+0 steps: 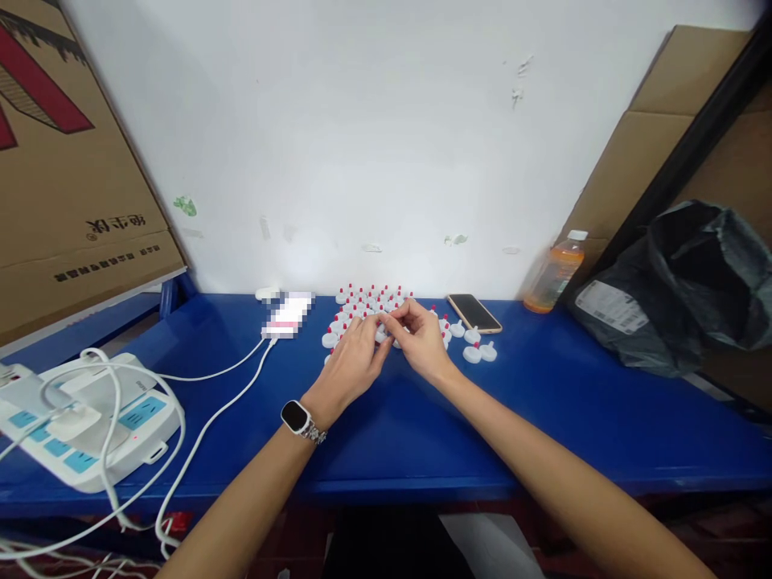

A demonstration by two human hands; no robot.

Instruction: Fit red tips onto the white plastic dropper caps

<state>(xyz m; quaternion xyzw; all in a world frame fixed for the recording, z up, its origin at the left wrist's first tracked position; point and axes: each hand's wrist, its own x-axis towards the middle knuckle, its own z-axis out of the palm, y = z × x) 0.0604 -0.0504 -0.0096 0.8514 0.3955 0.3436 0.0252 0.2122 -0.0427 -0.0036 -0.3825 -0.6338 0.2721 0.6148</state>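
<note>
I see a cluster of small white round plastic caps with red tips [374,310] laid out in rows on the blue table [543,418], close to the white wall [386,145]. My left hand [353,362] and right hand [422,342] meet at the near edge of that cluster, fingertips curled in and pinched together over one small white cap [383,331]; which hand actually grips it I cannot tell. A smartwatch [295,416] sits on my left wrist. A few loose caps [479,351] lie just right of my right hand. Beyond them rest a phone with a gold rim [474,312] and an orange drink bottle [553,276], then a black plastic bag [681,281]. To the left, white cables [217,410] run to a white power strip [84,418], below a brown cardboard box [66,161].
</note>
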